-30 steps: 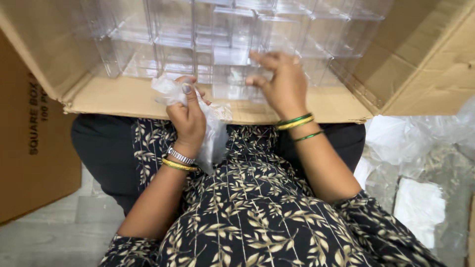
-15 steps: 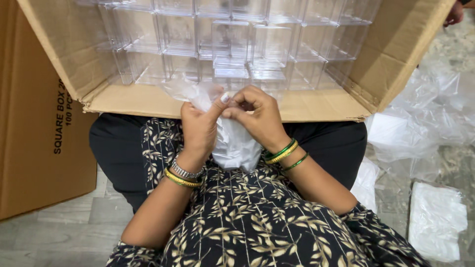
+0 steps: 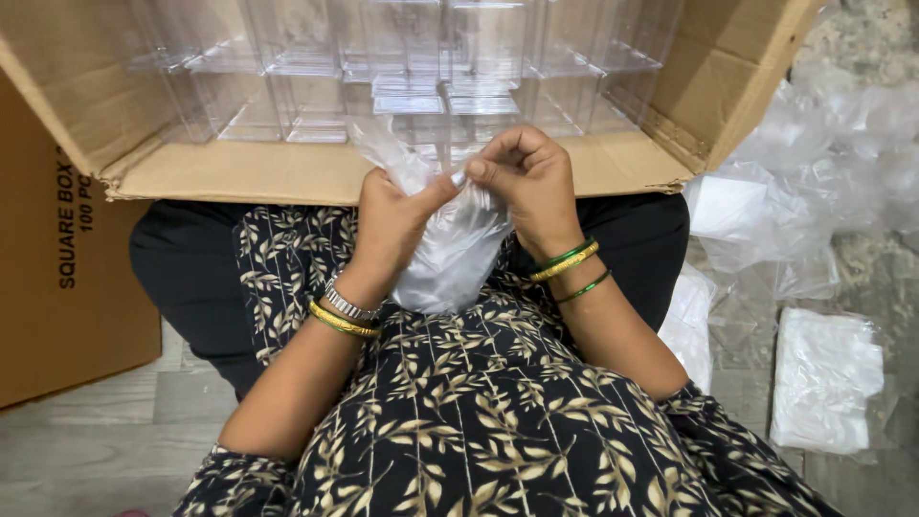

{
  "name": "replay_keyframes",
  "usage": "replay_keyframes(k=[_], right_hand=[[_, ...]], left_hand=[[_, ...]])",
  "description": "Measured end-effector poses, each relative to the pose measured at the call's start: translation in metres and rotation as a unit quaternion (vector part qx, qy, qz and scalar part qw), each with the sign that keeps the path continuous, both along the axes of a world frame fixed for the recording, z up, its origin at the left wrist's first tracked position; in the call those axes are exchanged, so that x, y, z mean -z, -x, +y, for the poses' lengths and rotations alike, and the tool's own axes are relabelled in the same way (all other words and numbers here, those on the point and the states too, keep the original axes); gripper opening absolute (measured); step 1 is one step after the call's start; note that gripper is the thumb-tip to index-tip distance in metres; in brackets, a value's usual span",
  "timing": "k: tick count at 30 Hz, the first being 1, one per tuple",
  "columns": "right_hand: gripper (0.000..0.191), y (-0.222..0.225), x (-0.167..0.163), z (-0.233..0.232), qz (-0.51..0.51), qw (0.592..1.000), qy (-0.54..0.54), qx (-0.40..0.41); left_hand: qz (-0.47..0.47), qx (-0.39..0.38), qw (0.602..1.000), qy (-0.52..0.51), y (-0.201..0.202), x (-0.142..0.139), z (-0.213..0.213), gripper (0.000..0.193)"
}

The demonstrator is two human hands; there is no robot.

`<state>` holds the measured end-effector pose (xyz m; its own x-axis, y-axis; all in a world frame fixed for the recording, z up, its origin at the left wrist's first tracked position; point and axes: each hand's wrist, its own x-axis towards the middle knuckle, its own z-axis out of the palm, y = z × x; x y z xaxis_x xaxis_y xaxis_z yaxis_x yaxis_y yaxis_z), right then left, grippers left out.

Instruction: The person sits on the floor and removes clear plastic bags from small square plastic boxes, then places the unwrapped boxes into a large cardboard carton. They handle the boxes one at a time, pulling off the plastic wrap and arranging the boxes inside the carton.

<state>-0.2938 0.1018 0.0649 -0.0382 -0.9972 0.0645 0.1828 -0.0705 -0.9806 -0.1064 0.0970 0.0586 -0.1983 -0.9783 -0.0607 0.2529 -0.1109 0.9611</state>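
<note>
Both hands hold a thin clear plastic bag (image 3: 450, 254) over my lap. My left hand (image 3: 388, 225) grips the bag's left side with the thumb pressed against its upper edge. My right hand (image 3: 526, 182) pinches the same upper edge from the right, fingertips meeting the left thumb. The bag hangs down between my wrists and looks crumpled; I cannot tell whether anything is inside it. Just beyond my hands lies an open cardboard carton (image 3: 287, 172) on its side, filled with several clear plastic square boxes (image 3: 412, 57).
A closed brown cardboard box (image 3: 67, 268) stands at the left on the floor. Crumpled clear plastic wrap (image 3: 823, 144) and a flat stack of white plastic bags (image 3: 823, 378) lie on the floor at the right.
My right hand came back from the clear boxes in the carton and joined the left hand on the bag. Both hands then lowered slightly toward my lap with the bag.
</note>
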Motion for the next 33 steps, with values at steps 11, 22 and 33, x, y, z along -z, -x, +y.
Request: replay_keyframes(k=[11,22,33], right_hand=[[0.034,0.008,0.038,0.011,0.01,1.0,-0.022,0.006],[0.008,0.067,-0.001,-0.029,-0.201,0.978,-0.06,-0.018],[0.041,0.053,0.066,-0.06,0.258,0.962,0.073,0.056]], left_hand=[[0.214,-0.018,0.972,-0.1,0.006,0.009,-0.009,0.02],[0.12,0.078,0.983,-0.112,0.011,0.054,-0.048,0.011],[-0.333,-0.14,0.91,0.207,0.039,0.086,-0.059,0.025]])
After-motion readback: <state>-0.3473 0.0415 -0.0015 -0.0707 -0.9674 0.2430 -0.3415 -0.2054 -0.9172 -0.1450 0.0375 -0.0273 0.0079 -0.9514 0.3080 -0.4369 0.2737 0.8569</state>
